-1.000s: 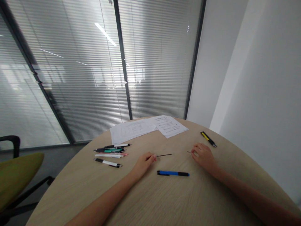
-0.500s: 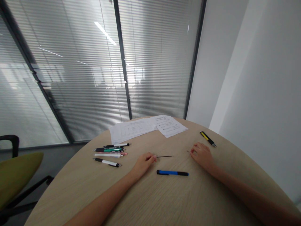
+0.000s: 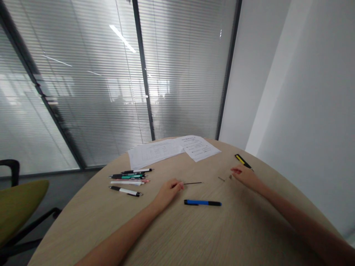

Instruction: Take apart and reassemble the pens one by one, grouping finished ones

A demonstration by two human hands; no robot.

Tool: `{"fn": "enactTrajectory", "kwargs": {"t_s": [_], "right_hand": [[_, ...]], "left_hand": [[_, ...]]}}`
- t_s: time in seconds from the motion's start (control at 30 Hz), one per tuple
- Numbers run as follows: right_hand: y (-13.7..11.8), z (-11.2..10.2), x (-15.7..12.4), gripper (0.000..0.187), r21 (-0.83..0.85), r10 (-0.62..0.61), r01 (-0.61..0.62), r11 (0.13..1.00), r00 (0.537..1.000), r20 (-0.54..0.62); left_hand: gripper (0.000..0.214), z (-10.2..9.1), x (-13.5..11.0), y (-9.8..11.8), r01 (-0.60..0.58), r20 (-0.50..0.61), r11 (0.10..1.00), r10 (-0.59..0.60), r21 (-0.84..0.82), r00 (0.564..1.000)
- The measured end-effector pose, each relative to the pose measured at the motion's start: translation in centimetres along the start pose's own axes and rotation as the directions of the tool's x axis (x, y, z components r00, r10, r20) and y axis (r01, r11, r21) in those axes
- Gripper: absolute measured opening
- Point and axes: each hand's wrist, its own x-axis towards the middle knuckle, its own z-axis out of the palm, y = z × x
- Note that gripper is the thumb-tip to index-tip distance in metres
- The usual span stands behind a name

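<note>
My left hand (image 3: 168,193) rests on the table, its thumb and fingers pinched on a thin dark pen refill (image 3: 193,183) that points right. Nearer to me lies a blue pen barrel (image 3: 202,203) with black ends. A tiny spring (image 3: 221,178) lies on the wood, just left of my right hand (image 3: 245,177). That hand is raised a little, with its fingers loosely bent and parted from the thumb; nothing shows in them. Just beyond it is a black and yellow pen (image 3: 242,160), its near end partly covered by the hand.
Several pens (image 3: 130,176) lie grouped on the left, with a white and black pen (image 3: 125,191) in front of them. Printed sheets (image 3: 155,152) cover part of the far edge of the round wooden table (image 3: 166,236). A green chair (image 3: 22,207) stands at the left.
My right hand has let go of the spring and moved right and slightly up, toward the black and yellow pen. My left hand keeps its pinch on the refill.
</note>
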Motion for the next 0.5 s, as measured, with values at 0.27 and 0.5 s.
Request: {"fn": "enactTrajectory", "kwargs": {"t_s": [0.27,0.5], "right_hand": [[-0.9,0.4,-0.1,0.015,0.043,-0.001,-0.004,0.999,0.994,0.108],[-3.8,1.3,2.5,0.019,0.038,-0.035,0.03,0.999,0.991,0.126]], "left_hand": [[0.034,0.0,-0.1,0.3,0.006,0.005,1.0,-0.006,-0.004,1.0],[0.032,0.1,0.0,0.0,0.01,0.001,1.0,-0.01,-0.002,1.0]]}}
